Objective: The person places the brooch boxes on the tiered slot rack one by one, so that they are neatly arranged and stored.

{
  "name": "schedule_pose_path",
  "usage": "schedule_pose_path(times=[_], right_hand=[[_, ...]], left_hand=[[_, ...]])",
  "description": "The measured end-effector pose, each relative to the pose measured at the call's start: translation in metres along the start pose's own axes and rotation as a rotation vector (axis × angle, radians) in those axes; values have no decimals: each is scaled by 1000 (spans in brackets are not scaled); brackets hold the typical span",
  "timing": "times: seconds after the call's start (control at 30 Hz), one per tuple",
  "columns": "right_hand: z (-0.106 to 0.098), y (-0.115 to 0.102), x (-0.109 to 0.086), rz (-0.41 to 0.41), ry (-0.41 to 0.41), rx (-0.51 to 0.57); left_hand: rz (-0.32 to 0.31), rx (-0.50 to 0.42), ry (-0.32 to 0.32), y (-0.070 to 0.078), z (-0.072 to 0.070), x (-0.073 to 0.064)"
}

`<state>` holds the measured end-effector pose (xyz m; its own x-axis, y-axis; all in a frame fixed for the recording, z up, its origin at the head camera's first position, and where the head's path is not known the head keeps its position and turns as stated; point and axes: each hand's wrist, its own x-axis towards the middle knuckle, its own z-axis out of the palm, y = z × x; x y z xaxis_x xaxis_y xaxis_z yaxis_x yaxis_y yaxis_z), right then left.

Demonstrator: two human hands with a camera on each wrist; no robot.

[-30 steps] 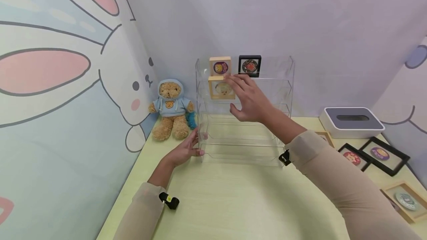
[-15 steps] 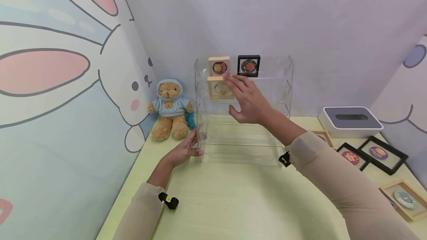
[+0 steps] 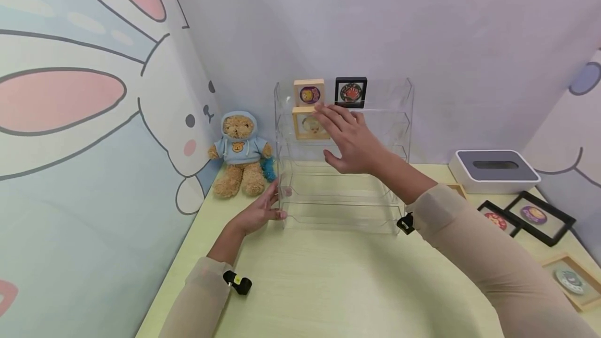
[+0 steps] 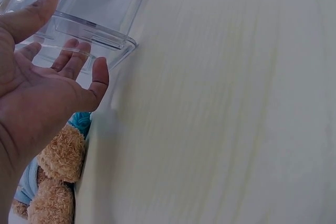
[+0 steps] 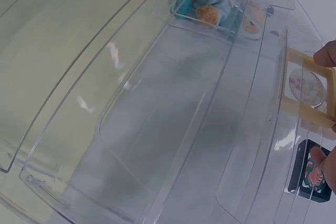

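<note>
A clear acrylic tiered display rack [image 3: 343, 197] stands against the wall. My left hand [image 3: 255, 217] holds its lower left side, thumb at the front and fingers behind the side panel. On the second tier stands a light wooden frame [image 3: 302, 125] with a round badge inside. The fingertips of my right hand [image 3: 352, 140] touch its upper right part, with the fingers fairly straight and the thumb apart from the frame. Above it, on the top tier, are a wooden frame [image 3: 309, 93] with a purple badge and a black frame [image 3: 350, 92] with a red one.
A teddy bear [image 3: 240, 153] in a blue hoodie sits left of the rack. At the right are a grey-topped tissue box [image 3: 495, 171], two overlapping black frames [image 3: 540, 218] [image 3: 497, 218] and a wooden frame [image 3: 570, 281] on the table. Another wooden frame is partly hidden by the right sleeve.
My right forearm has shifted slightly to the right, while its fingertips stay at the wooden frame. The left hand, the rack and the frames have not visibly moved.
</note>
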<state>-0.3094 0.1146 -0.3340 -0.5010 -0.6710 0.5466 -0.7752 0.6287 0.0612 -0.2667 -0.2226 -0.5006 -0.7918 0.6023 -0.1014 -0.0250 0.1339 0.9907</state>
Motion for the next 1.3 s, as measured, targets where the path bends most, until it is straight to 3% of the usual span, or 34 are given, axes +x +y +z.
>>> schedule_pose_path(times=[0.47,0.8,1.0,1.3], right_hand=[[-14,14,-26,-27,84,18],[-52,31,-74,-26,77,-43],[-71,41,-106,-37,123,-59],[-88,65,-162,60,125,-92]], left_hand=[[-14,-4,3,0,1,0],[-12,-4,-8,2,0,0],[-1,8,-9,4,1,-2],[20,19,-14,4,0,-5]])
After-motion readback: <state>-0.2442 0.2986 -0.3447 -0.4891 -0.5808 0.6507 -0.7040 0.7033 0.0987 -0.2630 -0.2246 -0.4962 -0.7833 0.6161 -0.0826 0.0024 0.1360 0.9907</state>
